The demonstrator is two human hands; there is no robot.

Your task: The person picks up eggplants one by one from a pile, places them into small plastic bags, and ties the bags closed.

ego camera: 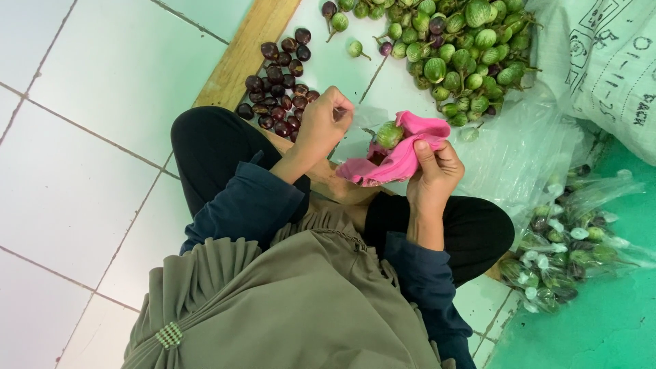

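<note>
Green eggplant [389, 134], small, round and striped, is sitting in a fold of pink cloth [400, 158] just above the person's lap, between the two hands. Nearest the camera, an olive pleated garment [287, 307] and dark blue sleeves [246, 205] are filling the lower frame, with black trousers [212, 147] showing over the bent knees. Tied clear bags of eggplants [567, 246] are lying to the right on the green floor [615, 321], beside loose clear plastic [519, 150]. The right hand [434, 174] is closing around the cloth from below, thumb pressing on its upper edge, fingers wrapped behind, wrist bending upward from the knee. The left hand [324, 123] is curling loosely, fingertips drawn together near the cloth's left end; whether it is pinching anything is unclear. Its forearm is angling up across the thigh. Farther off, a cluster of dark purple eggplants [280, 89] is resting on white tiles [102, 102] beside a wooden plank [242, 51], and a big heap of green eggplants [458, 55] is spreading toward a white sack [608, 61]
</note>
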